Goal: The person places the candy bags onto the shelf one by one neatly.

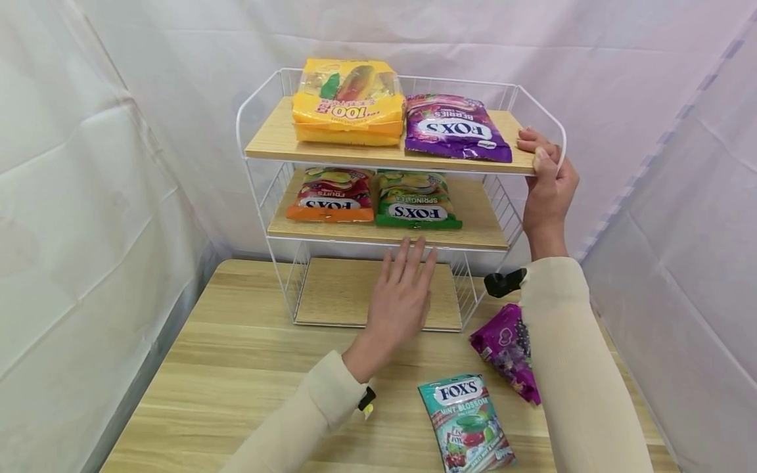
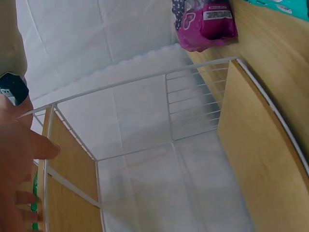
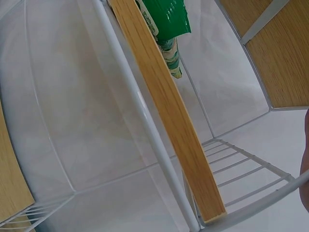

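A white wire rack with three wooden shelves (image 1: 481, 197) stands on the table. My right hand (image 1: 547, 187) grips the front right corner of its top shelf. Straight fingers extend from my left hand (image 1: 399, 302) toward the middle shelf's front edge; whether they touch it cannot be told. On the top shelf lie a yellow candy bag (image 1: 349, 108) and a purple Fox's Berries bag (image 1: 455, 128). The middle shelf bears a red-orange Fox's Fruits bag (image 1: 334, 195) and a green Fox's Spring Tea bag (image 1: 416, 200). Only bare board shows on the bottom shelf (image 1: 331, 289).
A teal Fox's Mint Blossom bag (image 1: 467, 424) lies on the wooden table (image 1: 225, 341) in front of the rack. To its right is a magenta candy bag (image 1: 505, 348), partly behind my right sleeve. White cloth walls (image 1: 668, 217) surround the table.
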`<control>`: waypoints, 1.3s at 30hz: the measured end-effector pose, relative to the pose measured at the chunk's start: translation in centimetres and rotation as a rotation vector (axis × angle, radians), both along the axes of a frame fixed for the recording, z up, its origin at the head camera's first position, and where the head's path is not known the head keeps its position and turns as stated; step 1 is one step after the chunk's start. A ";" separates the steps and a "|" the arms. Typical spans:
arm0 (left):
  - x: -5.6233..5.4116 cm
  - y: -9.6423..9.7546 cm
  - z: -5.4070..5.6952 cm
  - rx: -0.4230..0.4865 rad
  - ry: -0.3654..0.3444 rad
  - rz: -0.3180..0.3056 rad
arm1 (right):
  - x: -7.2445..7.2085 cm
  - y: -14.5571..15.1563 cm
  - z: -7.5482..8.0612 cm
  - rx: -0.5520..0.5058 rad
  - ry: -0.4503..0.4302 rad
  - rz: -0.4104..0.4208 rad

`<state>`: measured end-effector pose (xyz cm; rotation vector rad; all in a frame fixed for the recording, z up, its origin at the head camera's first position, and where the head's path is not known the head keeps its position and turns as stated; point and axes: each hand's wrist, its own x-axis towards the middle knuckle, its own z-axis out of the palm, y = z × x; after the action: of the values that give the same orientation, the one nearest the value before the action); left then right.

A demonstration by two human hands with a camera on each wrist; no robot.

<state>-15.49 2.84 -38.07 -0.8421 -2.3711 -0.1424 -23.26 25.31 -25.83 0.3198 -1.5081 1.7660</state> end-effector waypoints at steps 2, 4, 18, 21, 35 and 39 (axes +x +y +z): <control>0.2 -0.1 -0.3 0.012 0.011 -0.048 | 0.1 -0.1 0.1 0.000 -0.003 0.001; 0.2 -0.1 -0.8 0.026 0.018 -0.095 | 0.4 -0.3 0.2 -0.001 -0.004 0.003; 2.0 -0.1 -5.5 -0.141 -0.081 -0.279 | 0.1 -0.2 0.1 -0.016 -0.007 0.003; 2.6 0.0 -6.7 -0.171 -0.113 -0.321 | 0.0 -0.1 0.1 -0.021 -0.005 0.005; 5.7 0.9 -11.0 -0.332 -0.271 -0.433 | 0.1 0.0 -0.1 0.001 -0.014 -0.006; 6.7 1.4 -12.1 -0.394 -0.297 -0.481 | 0.2 -0.1 0.0 0.005 -0.012 -0.003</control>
<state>-8.77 4.27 -50.20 -1.6777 -2.4572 0.0111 -23.04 25.25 -25.85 0.3096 -1.5205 1.7646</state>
